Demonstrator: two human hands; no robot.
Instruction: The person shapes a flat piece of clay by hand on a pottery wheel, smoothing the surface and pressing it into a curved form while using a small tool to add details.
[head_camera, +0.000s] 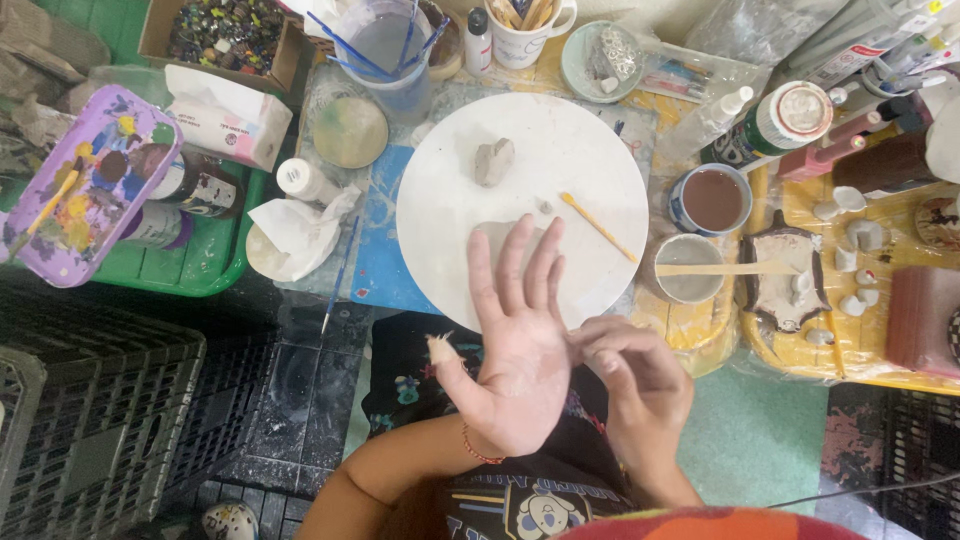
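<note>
My left hand (515, 345) is held palm up with fingers spread, just below the white round board (440, 200). A bit of clay clings to its thumb tip. My right hand (635, 375) sits beside it, fingertips pinched together against the left palm's edge; whether it holds a scrap of clay I cannot tell. On the board lie a grey clay lump (494, 160), a flat clay slab (492, 240) partly hidden by my left fingers, a tiny clay crumb (545, 207) and a yellow modelling stick (598, 227).
A purple paint palette (90, 200) rests on a green tray (215, 270) at left, near a tissue box (228, 115). A water cup with brushes (390, 50) stands behind the board. Two cups (712, 198) (688, 270), glue bottles and small clay pieces crowd the right. A black crate (90, 420) stands lower left.
</note>
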